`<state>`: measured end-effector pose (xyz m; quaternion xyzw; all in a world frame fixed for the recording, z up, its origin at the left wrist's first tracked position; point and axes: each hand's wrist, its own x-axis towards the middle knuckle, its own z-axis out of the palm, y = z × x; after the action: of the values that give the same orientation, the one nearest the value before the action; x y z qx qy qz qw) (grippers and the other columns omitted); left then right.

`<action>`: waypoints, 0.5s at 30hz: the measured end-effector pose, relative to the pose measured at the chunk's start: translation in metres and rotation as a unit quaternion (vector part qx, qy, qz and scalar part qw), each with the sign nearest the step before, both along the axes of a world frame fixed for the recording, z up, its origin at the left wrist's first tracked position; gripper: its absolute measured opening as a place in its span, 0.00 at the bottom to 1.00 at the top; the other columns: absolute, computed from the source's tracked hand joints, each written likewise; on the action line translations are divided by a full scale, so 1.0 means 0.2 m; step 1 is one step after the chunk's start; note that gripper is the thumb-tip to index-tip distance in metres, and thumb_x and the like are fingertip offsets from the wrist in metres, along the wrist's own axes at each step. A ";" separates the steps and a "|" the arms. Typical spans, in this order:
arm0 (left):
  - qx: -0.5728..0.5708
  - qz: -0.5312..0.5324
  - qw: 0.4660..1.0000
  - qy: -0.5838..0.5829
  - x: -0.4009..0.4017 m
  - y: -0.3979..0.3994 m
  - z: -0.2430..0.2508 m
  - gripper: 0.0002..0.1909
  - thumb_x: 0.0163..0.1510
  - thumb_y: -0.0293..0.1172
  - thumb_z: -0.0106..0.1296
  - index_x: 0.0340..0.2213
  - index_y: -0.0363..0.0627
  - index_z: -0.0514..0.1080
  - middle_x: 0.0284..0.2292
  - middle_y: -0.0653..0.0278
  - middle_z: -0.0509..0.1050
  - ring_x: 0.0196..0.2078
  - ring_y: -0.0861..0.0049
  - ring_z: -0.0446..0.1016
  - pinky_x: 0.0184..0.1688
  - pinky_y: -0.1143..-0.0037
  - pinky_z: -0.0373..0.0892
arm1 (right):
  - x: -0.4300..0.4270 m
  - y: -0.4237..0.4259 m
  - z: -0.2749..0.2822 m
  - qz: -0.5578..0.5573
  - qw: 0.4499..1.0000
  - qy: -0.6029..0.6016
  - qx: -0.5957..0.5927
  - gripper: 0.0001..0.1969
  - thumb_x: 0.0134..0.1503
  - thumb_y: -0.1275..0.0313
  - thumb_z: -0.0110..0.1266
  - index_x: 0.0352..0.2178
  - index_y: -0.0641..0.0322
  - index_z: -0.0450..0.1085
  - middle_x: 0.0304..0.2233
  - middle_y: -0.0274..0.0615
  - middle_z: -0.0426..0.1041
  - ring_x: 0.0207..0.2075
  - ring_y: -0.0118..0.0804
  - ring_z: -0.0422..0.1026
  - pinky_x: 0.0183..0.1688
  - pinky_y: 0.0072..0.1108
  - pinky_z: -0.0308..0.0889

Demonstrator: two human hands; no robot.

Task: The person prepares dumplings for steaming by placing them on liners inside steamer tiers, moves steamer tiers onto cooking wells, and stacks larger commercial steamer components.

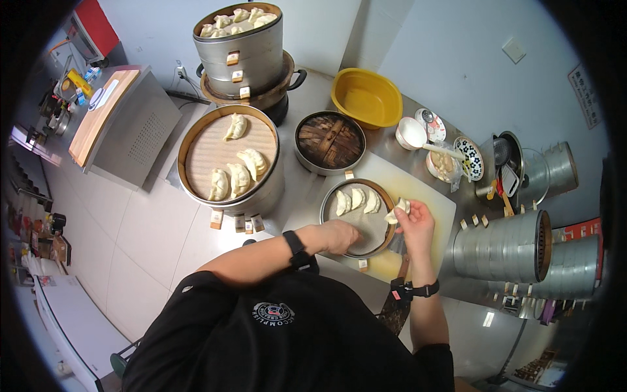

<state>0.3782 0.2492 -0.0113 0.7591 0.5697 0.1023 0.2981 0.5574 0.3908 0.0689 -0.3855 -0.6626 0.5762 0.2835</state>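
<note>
In my right hand (418, 226) a crescent dumpling (392, 216) is pinched between thumb and fingers, over the right rim of a small round steamer (324, 206). My left hand (339, 237) reaches over the near left rim of that steamer, fingers down by its pale mesh liner (368, 229). Whether those fingertips hold anything is hidden. Three pleated dumplings (358, 198) lie in a row along the far part of the liner. To the left, a larger steamer (196, 147) holds several dumplings (239, 180) on a woven mat.
The small steamer rests on a white cutting board (433, 196). Behind it are a woven steamer lid (332, 139) and a yellow basin (367, 98). Stacked steamers (240, 63) with dumplings stand at the back left. Bowls (411, 133) and metal steamers (499, 247) line the right.
</note>
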 end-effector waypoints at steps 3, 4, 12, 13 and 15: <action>-0.002 -0.007 0.994 -0.110 -0.07 -0.26 0.26 0.27 0.51 0.21 0.50 0.55 0.38 0.72 0.52 0.51 0.76 0.52 0.53 0.75 0.53 0.64 0.72 | -0.28 -0.12 0.36 0.080 0.995 0.052 0.024 0.20 0.58 0.78 0.62 0.51 0.69 0.65 0.41 0.41 0.78 0.38 0.25 0.77 0.29 0.14 0.70; -0.006 -0.002 0.990 -0.143 -0.13 -0.36 0.39 0.27 0.51 0.20 0.50 0.55 0.38 0.71 0.53 0.50 0.75 0.53 0.52 0.75 0.53 0.64 0.72 | -0.40 -0.16 0.43 0.119 0.989 0.073 0.054 0.20 0.58 0.77 0.63 0.50 0.69 0.66 0.41 0.41 0.78 0.38 0.25 0.77 0.31 0.14 0.71; 0.051 0.067 0.968 -0.236 -0.73 -1.21 0.91 0.27 0.54 0.19 0.51 0.57 0.42 0.71 0.55 0.53 0.74 0.54 0.54 0.74 0.56 0.65 0.71 | -1.50 -0.49 0.57 0.209 0.937 -0.125 0.250 0.20 0.51 0.64 0.68 0.39 0.70 0.75 0.32 0.43 0.81 0.33 0.30 0.79 0.37 0.22 0.73; 0.067 0.075 0.966 -0.237 -0.79 -1.30 0.91 0.26 0.55 0.20 0.52 0.56 0.42 0.71 0.55 0.53 0.74 0.54 0.55 0.74 0.56 0.65 0.71 | -1.60 -0.53 0.54 0.192 0.930 -0.188 0.252 0.21 0.48 0.61 0.68 0.35 0.70 0.76 0.31 0.45 0.81 0.33 0.34 0.79 0.38 0.24 0.73; 0.075 0.094 0.963 -0.242 -0.88 -1.46 0.90 0.25 0.55 0.21 0.51 0.55 0.42 0.71 0.53 0.52 0.75 0.53 0.54 0.75 0.55 0.65 0.72 | -1.74 -0.59 0.52 0.175 0.916 -0.256 0.255 0.23 0.45 0.57 0.68 0.32 0.70 0.77 0.30 0.47 0.81 0.32 0.38 0.80 0.39 0.26 0.74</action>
<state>0.2014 -0.0434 0.1691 0.6752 0.5397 0.3529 0.3582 0.2102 0.2718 0.1725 -0.3120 -0.8938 0.3100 0.0876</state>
